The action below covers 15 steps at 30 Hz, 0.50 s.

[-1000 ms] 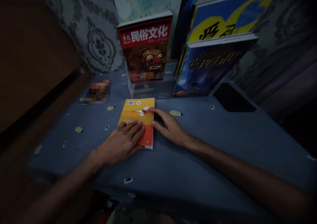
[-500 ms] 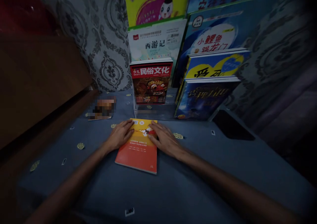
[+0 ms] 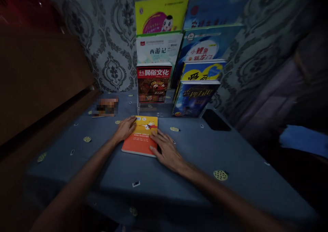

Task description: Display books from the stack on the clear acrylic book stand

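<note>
A book [image 3: 139, 142] with a yellow and orange-red cover lies flat on the table, its printing upside down to me. On its upper left edge rests my left hand [image 3: 125, 128], open, fingers stretched out over the cover. My right hand [image 3: 165, 150] is open at the book's lower right edge, with spread fingertips touching the cover. Just beyond the book stands a clear display rack [image 3: 156, 109]. It holds upright books in tiers, among them a red book [image 3: 154, 85] in front and a dark blue book [image 3: 196, 100] to the right.
A blue patterned cloth covers the table [image 3: 189, 150]. At the rack's right lies a flat black object [image 3: 216, 120]; a blurred-out picture card [image 3: 105, 107] lies to the left. A brown wooden panel [image 3: 41, 78] borders the left side. Some light blue material [image 3: 303, 139] shows at the right.
My right hand has moved down the book's right edge toward me, from the top corner to the lower part. My left hand stays at the upper left. The view has shifted and pulled back.
</note>
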Tool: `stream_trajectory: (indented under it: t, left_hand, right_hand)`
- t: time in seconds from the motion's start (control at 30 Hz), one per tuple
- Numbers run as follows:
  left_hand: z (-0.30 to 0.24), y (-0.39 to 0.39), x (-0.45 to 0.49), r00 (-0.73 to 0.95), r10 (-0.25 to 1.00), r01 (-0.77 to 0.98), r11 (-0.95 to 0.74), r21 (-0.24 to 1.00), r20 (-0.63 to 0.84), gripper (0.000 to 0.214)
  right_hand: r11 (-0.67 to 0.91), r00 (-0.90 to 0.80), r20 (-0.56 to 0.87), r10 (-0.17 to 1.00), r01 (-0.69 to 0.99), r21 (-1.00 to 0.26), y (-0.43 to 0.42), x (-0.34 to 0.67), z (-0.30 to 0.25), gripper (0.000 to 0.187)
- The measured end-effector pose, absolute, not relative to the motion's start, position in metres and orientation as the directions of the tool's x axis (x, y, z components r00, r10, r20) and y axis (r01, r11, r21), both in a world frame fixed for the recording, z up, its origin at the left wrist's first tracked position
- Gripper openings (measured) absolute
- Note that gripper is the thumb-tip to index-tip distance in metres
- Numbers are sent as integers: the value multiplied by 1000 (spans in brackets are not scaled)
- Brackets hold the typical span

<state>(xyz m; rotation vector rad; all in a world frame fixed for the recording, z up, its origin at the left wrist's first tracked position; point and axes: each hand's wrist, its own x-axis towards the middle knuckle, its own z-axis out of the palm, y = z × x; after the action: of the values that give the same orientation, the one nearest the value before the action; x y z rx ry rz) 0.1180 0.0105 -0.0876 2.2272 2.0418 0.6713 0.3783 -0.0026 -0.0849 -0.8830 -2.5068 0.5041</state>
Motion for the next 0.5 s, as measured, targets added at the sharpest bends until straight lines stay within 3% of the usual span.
stream_trajectory:
  t: [0.2,0.5]
  left_hand:
    - [-88,7,119,43,951,936,-145,321,306,46]
    - [-87,-3,127,37,944,949,-135,285,328,46]
  right_hand:
    - [751,-733,265,626,475,-459,-48,394,-81,55]
    - [787,-706,370,604,455,-417,-44,394,-85,43]
